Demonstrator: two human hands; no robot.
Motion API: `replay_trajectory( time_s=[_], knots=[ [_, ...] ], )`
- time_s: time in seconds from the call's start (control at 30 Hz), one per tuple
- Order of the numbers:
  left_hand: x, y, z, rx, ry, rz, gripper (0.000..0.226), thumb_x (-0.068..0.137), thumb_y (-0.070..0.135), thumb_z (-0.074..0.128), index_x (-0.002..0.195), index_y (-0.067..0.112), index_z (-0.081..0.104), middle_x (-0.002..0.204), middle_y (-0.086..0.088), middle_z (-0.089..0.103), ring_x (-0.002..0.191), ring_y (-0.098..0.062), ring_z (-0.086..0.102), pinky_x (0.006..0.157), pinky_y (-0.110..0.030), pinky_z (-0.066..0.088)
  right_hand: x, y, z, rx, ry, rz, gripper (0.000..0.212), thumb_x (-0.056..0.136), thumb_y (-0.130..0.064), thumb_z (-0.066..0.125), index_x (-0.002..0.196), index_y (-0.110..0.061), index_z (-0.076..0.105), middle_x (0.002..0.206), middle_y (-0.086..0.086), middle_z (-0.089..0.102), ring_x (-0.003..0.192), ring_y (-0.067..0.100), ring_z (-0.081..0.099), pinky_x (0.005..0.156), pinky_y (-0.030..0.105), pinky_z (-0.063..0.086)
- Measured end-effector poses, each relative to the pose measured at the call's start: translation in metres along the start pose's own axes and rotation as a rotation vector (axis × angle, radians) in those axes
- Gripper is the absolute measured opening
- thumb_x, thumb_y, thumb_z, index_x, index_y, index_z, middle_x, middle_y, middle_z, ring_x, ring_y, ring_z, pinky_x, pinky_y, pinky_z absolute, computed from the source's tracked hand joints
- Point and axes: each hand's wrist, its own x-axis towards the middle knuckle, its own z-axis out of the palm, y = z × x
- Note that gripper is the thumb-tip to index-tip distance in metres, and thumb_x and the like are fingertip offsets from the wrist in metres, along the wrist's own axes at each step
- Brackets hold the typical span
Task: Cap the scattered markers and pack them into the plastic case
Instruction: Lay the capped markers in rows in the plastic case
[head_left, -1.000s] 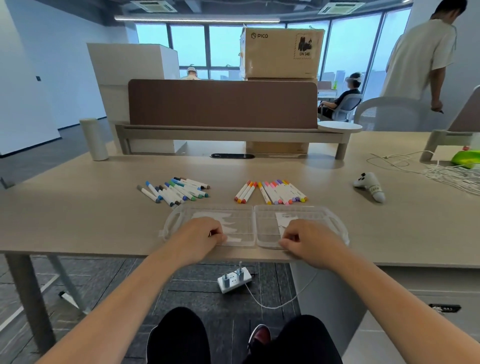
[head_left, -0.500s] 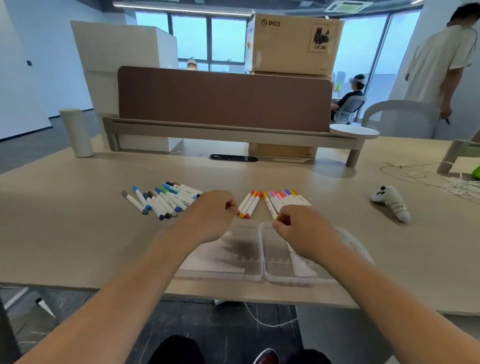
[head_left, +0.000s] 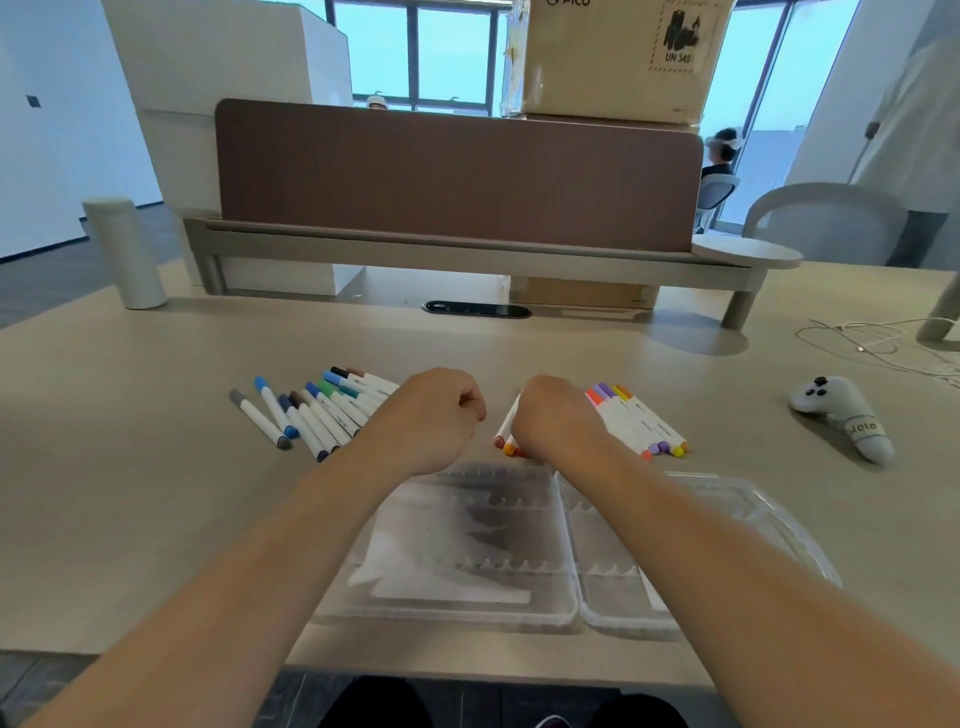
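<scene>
An open clear plastic case (head_left: 467, 571) lies flat near the desk's front edge, both halves showing, under my forearms. Beyond it on the left is a fan of blue, green, grey and brown capped markers (head_left: 311, 415). A row of orange, purple, pink and yellow markers (head_left: 639, 421) lies to the right. My left hand (head_left: 431, 415) is curled into a fist beside the right end of the blue group, with nothing visible in it. My right hand (head_left: 556, 421) sits knuckles-up on the left part of the warm-coloured row, with its fingertips hidden; three orange-tipped markers (head_left: 506, 426) lie along its left side.
A white game controller (head_left: 841, 415) lies at the right, with loose cables (head_left: 883, 348) behind it. A grey cylinder (head_left: 124, 254) stands at the back left. The brown desk divider (head_left: 457, 171) and a cardboard box (head_left: 618, 57) close the back.
Both hands have left the case's near edge and moved forward past it to the markers. My head has leaned closer, so the desk fills more of the view.
</scene>
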Motion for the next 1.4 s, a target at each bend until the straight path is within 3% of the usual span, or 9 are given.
replay_trajectory(
  time_s=[0.33, 0.47, 0.6, 0.7, 0.77, 0.87, 0.97, 1.1, 1.4],
  knots=[
    [-0.013, 0.000, -0.007, -0.075, -0.007, 0.009, 0.025, 0.098, 0.012, 0.043, 0.089, 0.021, 0.065, 0.092, 0.002, 0.067, 0.073, -0.011, 0.054, 0.065, -0.024, 0.041, -0.003, -0.010, 0.002, -0.092, 0.026, -0.032, 0.022, 0.091, -0.027, 0.065, 0.089, -0.010, 0.051, 0.074, 0.005, 0.050, 0.065, 0.016, 0.047, 0.080, 0.030, 0.045],
    [-0.023, 0.004, -0.007, -0.066, 0.013, 0.010, 0.027, 0.099, 0.012, 0.042, 0.088, 0.022, 0.064, 0.092, 0.002, 0.067, 0.073, -0.012, 0.055, 0.067, -0.024, 0.044, -0.017, -0.003, -0.009, -0.087, 0.053, -0.008, 0.024, 0.089, -0.015, 0.065, 0.073, -0.010, 0.048, 0.074, 0.005, 0.049, 0.063, 0.015, 0.045, 0.074, 0.029, 0.042],
    [-0.032, 0.023, -0.001, -0.023, 0.024, 0.020, 0.023, 0.100, 0.019, 0.044, 0.097, 0.016, 0.066, 0.094, -0.002, 0.066, 0.082, -0.015, 0.059, 0.079, -0.034, 0.053, -0.040, 0.030, -0.013, 0.246, 0.036, 0.014, 0.012, 0.091, -0.014, 0.061, 0.081, -0.008, 0.060, 0.086, 0.007, 0.071, 0.075, 0.019, 0.068, 0.077, 0.030, 0.058],
    [-0.035, 0.052, 0.011, -0.021, -0.003, 0.078, 0.020, 0.098, 0.024, 0.049, 0.096, 0.014, 0.066, 0.089, 0.000, 0.062, 0.081, -0.016, 0.057, 0.071, -0.032, 0.047, -0.064, 0.067, -0.007, 0.453, 0.067, 0.004, 0.014, 0.088, -0.008, 0.057, 0.075, -0.003, 0.054, 0.071, 0.012, 0.071, 0.062, 0.021, 0.072, 0.066, 0.032, 0.061],
    [-0.035, 0.074, 0.025, -0.011, -0.038, 0.137, 0.018, 0.097, 0.025, 0.053, 0.095, 0.015, 0.067, 0.092, 0.000, 0.064, 0.087, -0.020, 0.059, 0.080, -0.035, 0.048, -0.083, 0.092, -0.002, 0.485, 0.063, -0.005, 0.021, 0.088, -0.005, 0.057, 0.068, -0.004, 0.053, 0.060, 0.010, 0.065, 0.043, 0.015, 0.062, 0.046, 0.022, 0.052],
    [-0.037, 0.104, 0.047, 0.076, -0.115, 0.227, 0.024, 0.098, 0.029, 0.053, 0.116, 0.022, 0.068, 0.118, 0.001, 0.066, 0.108, -0.019, 0.058, 0.104, -0.038, 0.036, -0.107, 0.124, 0.002, 0.495, 0.041, 0.003, 0.022, 0.085, -0.001, 0.055, 0.065, -0.001, 0.062, 0.054, 0.009, 0.063, 0.038, 0.012, 0.055, 0.042, 0.020, 0.046],
    [-0.039, 0.128, 0.066, 0.086, -0.196, 0.291, 0.038, 0.100, 0.027, 0.052, 0.137, 0.023, 0.056, 0.140, 0.002, 0.056, 0.123, -0.017, 0.053, 0.098, -0.024, 0.036, -0.128, 0.154, 0.005, 0.481, 0.015, 0.022, 0.018, 0.085, -0.003, 0.056, 0.076, 0.003, 0.071, 0.057, 0.008, 0.067, 0.043, 0.014, 0.057, 0.048, 0.021, 0.048],
    [-0.036, 0.147, 0.093, 0.088, -0.274, 0.325, 0.041, 0.098, 0.024, 0.055, 0.139, 0.027, 0.053, 0.145, 0.000, 0.052, 0.129, -0.021, 0.049, 0.106, -0.032, 0.039, -0.143, 0.184, 0.013, 0.488, -0.026, 0.036, 0.021, 0.087, -0.008, 0.058, 0.083, 0.008, 0.071, 0.057, 0.007, 0.067, 0.044, 0.012, 0.059, 0.049, 0.023, 0.049],
    [-0.036, 0.161, 0.117, 0.143, -0.329, 0.340, 0.037, 0.097, 0.015, 0.051, 0.133, 0.025, 0.057, 0.128, -0.004, 0.060, 0.113, -0.025, 0.057, 0.095, -0.034, 0.049, -0.147, 0.202, 0.027, 0.463, -0.046, 0.083, 0.021, 0.087, -0.005, 0.059, 0.067, -0.002, 0.066, 0.058, 0.007, 0.065, 0.039, 0.012, 0.053, 0.047, 0.018, 0.045]
  ],
)
